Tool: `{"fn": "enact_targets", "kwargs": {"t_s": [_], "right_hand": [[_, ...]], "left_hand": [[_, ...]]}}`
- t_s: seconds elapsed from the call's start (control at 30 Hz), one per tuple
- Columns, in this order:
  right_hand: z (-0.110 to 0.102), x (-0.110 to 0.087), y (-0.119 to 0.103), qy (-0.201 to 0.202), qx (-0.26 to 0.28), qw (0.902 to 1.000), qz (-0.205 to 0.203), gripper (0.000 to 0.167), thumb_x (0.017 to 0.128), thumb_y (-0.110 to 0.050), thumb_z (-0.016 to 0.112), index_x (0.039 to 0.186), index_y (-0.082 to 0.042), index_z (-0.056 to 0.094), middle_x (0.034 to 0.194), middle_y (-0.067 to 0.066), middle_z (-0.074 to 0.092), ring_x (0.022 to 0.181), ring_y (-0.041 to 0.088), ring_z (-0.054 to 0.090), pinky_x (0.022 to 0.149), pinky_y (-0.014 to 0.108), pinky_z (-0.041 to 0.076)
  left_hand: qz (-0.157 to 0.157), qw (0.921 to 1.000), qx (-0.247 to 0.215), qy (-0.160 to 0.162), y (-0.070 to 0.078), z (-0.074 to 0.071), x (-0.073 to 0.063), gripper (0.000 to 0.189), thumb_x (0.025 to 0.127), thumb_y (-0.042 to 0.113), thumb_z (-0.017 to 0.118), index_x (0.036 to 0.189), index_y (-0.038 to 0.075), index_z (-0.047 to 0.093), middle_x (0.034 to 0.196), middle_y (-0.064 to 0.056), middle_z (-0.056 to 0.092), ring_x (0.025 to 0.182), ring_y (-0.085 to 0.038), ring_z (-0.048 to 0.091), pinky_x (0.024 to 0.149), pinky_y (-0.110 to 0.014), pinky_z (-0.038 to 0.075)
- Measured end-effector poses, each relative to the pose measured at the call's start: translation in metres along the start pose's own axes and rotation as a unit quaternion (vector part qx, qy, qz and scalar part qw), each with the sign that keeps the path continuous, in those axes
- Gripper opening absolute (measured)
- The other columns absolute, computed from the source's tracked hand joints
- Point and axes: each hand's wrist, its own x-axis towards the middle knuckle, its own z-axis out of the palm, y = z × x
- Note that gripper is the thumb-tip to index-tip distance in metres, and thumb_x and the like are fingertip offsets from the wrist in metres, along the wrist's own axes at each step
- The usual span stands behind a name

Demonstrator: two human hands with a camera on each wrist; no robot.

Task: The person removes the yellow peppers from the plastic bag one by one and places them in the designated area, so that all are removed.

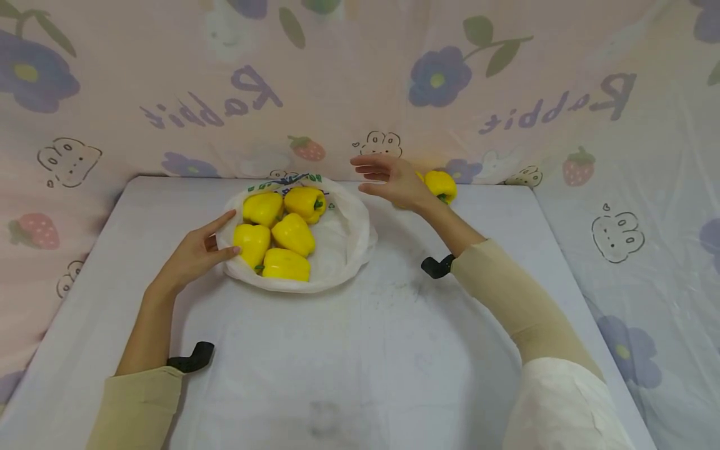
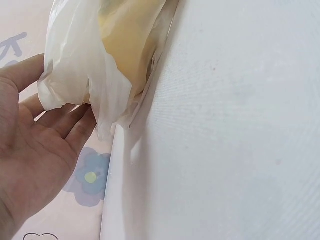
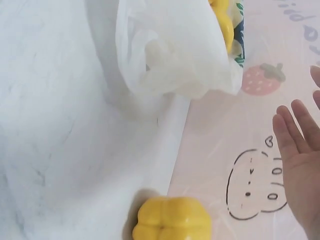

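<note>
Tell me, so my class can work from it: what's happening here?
A person's left hand touches the left side of a white plastic bag with five yellow peppers visible inside. Their right hand, holding nothing, hovers to the bag's right. At least one more pepper lies outside, near the far edge of the table.

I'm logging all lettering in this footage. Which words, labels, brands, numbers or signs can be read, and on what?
"Rabbit", mirror-reversed: curtain, left in the head view.
"Rabbit", mirror-reversed: curtain, right in the head view.
Blue and green print on the bag: too small and creased to read.
Wrist views: curtain letters cut off, no whole word.
</note>
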Motion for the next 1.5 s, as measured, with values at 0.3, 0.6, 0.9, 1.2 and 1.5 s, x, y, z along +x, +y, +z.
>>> {"fn": "enact_targets", "kwargs": {"t_s": [0.3,0.6,0.9,1.2,1.5], "right_hand": [[0.021,0.019,-0.004,-0.037,-0.02,0.9987,-0.029,0.05,0.089,-0.009,0.075,0.136,-0.005,0.059,0.137,0.01,0.059,0.122,0.023,0.057,0.104,0.031,0.046],[0.046,0.034,-0.013,-0.086,-0.013,0.9962,-0.006,0.052,0.09,-0.003,0.071,0.139,0.0,0.054,0.142,0.018,0.054,0.128,0.03,0.052,0.109,0.036,0.041],[0.062,0.037,-0.015,-0.096,-0.006,0.9954,-0.002,0.048,0.09,0.004,0.067,0.136,0.006,0.054,0.14,0.018,0.055,0.13,0.033,0.051,0.11,0.04,0.04],[0.08,0.066,0.007,-0.122,-0.024,0.9918,-0.03,0.046,0.089,-0.003,0.071,0.133,0.004,0.058,0.137,0.018,0.058,0.127,0.03,0.054,0.106,0.028,0.043],[0.089,0.075,0.013,-0.135,-0.06,0.9888,-0.021,0.047,0.089,-0.007,0.072,0.133,0.001,0.06,0.136,0.015,0.06,0.127,0.027,0.054,0.108,0.031,0.041]], "left_hand": [[-0.002,1.0,-0.003,0.002,0.002,-0.001,0.0,0.081,0.095,0.028,0.068,0.16,0.026,0.019,0.163,-0.018,0.017,0.137,-0.044,0.039,0.091,-0.018,0.048],[-0.002,1.0,-0.008,0.002,0.0,-0.001,0.0,0.082,0.095,0.028,0.069,0.16,0.024,0.02,0.163,-0.018,0.017,0.138,-0.044,0.038,0.09,-0.015,0.048],[0.007,0.9996,-0.024,-0.009,0.0,0.005,0.002,0.081,0.095,0.025,0.069,0.16,0.024,0.021,0.163,-0.019,0.018,0.136,-0.043,0.041,0.084,-0.01,0.047],[0.008,0.9998,-0.017,0.0,-0.001,0.002,0.001,0.081,0.095,0.027,0.069,0.16,0.026,0.02,0.163,-0.017,0.018,0.138,-0.043,0.038,0.087,-0.011,0.047],[0.017,0.9995,-0.025,-0.002,-0.002,0.002,-0.001,0.082,0.095,0.025,0.069,0.16,0.025,0.02,0.163,-0.017,0.016,0.139,-0.046,0.035,0.086,-0.01,0.046]]}}
